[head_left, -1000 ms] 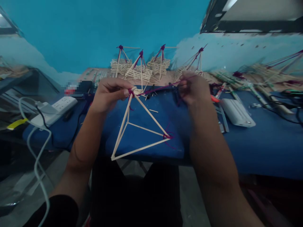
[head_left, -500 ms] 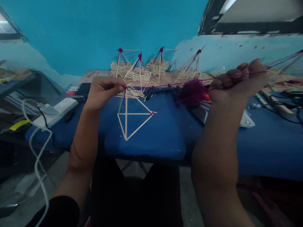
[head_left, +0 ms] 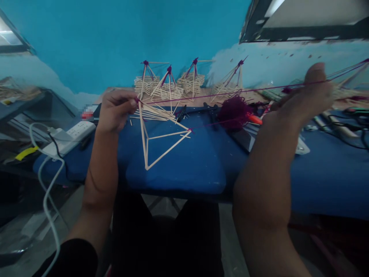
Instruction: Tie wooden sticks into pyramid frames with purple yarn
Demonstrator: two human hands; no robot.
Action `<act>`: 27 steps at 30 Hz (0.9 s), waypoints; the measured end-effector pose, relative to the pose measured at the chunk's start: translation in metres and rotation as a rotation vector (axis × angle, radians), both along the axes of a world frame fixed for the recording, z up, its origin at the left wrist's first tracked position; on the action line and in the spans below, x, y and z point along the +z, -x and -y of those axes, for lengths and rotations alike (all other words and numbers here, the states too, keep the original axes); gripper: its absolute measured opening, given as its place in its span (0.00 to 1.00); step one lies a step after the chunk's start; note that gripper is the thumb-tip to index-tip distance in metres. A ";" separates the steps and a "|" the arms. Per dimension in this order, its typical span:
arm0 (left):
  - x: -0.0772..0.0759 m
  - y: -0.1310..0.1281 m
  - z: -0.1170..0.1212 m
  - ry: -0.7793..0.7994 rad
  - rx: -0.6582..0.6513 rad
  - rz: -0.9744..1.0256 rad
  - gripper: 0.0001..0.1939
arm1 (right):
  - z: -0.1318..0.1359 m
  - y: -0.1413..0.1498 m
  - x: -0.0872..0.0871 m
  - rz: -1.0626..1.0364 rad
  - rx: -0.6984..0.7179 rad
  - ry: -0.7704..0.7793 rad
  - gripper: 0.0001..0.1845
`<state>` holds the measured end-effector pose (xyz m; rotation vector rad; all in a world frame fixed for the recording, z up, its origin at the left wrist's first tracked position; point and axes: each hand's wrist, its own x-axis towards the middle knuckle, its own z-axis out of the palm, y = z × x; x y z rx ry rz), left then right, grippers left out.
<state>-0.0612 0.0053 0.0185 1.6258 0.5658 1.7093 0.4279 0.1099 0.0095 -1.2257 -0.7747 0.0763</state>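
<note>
Basically, the right hand [head_left: 305,88] had swung far out to the right over the last second, away from the stick frame [head_left: 167,150], and the purple yarn [head_left: 219,94] now ran as a long, nearly straight line between the two hands. So the slack looked taken up, with the pull landing on the frame's top corner, where yarn met sticks. The left hand [head_left: 113,109] had shifted only a little left, and the frame had turned beneath it. That hand was pinching the top corner between thumb and fingers. Right hand had its thumb raised, yarn passing at the thumb; its fingers were dim and other yarn sat behind them, so I can't tell whether it gripped the strand or just had it looped over.

Stick frame reached down and right from the left hand's pinch, tilted, its yarn-tied right corner toward the right hand but well apart from it. The yarn ball [head_left: 235,113] lay between the hands, nearer the right one, below the taut line. Loose sticks [head_left: 157,114] lay just right of the left hand, behind the frame; tied stick pyramids [head_left: 170,81] stood farther beyond.
</note>
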 end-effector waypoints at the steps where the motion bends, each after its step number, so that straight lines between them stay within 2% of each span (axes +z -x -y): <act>1: 0.000 0.000 0.000 0.004 -0.009 0.014 0.14 | 0.001 0.010 0.004 -0.051 -0.133 -0.034 0.25; 3: 0.000 -0.001 0.001 0.007 -0.024 0.045 0.15 | 0.010 0.032 0.014 -0.070 -0.296 -0.055 0.29; 6: 0.000 -0.002 0.000 0.041 0.001 0.057 0.18 | 0.038 0.064 0.028 0.004 -0.428 0.038 0.33; 8: -0.001 -0.002 -0.001 0.060 0.034 0.067 0.20 | 0.059 0.081 0.033 0.126 -0.462 0.092 0.38; 9: -0.002 -0.002 -0.002 0.062 0.045 0.080 0.20 | 0.068 0.088 0.033 0.184 -0.410 0.126 0.37; 11: -0.004 -0.001 -0.004 0.053 0.049 0.115 0.20 | 0.079 0.099 0.030 0.281 -0.135 0.197 0.28; 12: -0.005 -0.001 -0.005 0.050 0.047 0.120 0.20 | 0.082 0.103 0.026 0.329 0.076 0.257 0.22; 13: -0.006 0.000 -0.006 0.051 0.043 0.112 0.19 | 0.082 0.107 0.022 0.373 0.305 0.332 0.22; 15: -0.008 0.002 -0.007 0.060 0.028 0.078 0.17 | 0.080 0.111 0.012 0.502 0.731 0.497 0.41; 17: -0.009 0.004 -0.007 0.065 0.000 0.078 0.16 | 0.077 0.111 0.005 0.686 1.021 0.597 0.56; 18: -0.009 0.005 -0.007 0.069 -0.017 0.088 0.15 | 0.076 0.111 0.003 0.766 1.111 0.601 0.57; 20: -0.008 0.006 -0.007 0.068 -0.042 0.114 0.16 | 0.078 0.108 0.004 0.841 1.229 0.522 0.49; 25: -0.008 0.005 -0.010 0.010 -0.058 0.131 0.21 | 0.097 0.114 0.017 0.692 1.534 0.172 0.21; 27: -0.009 0.005 -0.011 0.010 -0.048 0.118 0.20 | 0.104 0.123 0.020 0.698 1.670 0.089 0.14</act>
